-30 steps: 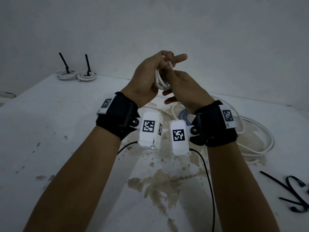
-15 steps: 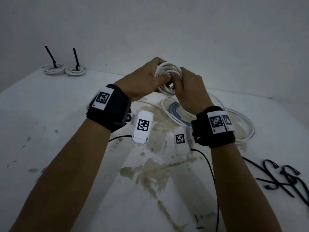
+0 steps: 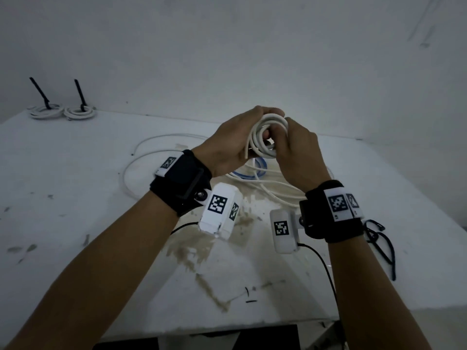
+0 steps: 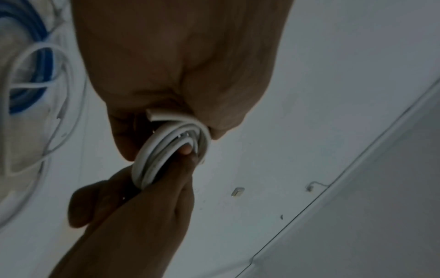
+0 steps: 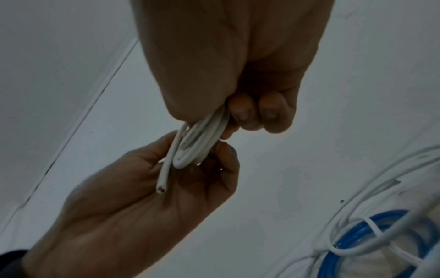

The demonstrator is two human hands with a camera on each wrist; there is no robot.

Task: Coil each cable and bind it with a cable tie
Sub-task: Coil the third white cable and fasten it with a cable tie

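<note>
1. Two hands are up off the bench, both on one small white cable coil [image 3: 267,137]. It's held in the air over the middle of the bench, toward the far edge.
2. Left hand [image 3: 232,145] has its fingers curled over the top of the coil and the thumb underneath, so it's gripping the loops. In the right wrist view a loose cut end [image 5: 164,180] pokes out across the left palm, with the core showing at the tip.
3. Right hand [image 3: 295,152] pinches the other side of the same coil, fingers curled in tight against the loops, and the left wrist view shows a fingertip [image 4: 186,149] poking through the middle of them.
4. Under the hands there's a messy pile of loose white cable [image 3: 273,188] lying on the bench, with a blue cable coil [image 3: 252,173] in among it. One long white strand loops out toward the left side.
5. Far left corner: two finished white coils [image 3: 63,112] side by side, each with a black tie tail sticking up.
6. Near the right edge, a bunch of loose black cable ties [image 3: 381,238].
7. Bench [image 3: 75,198] is white and pretty grubby, with a brownish worn patch near the middle.
</note>
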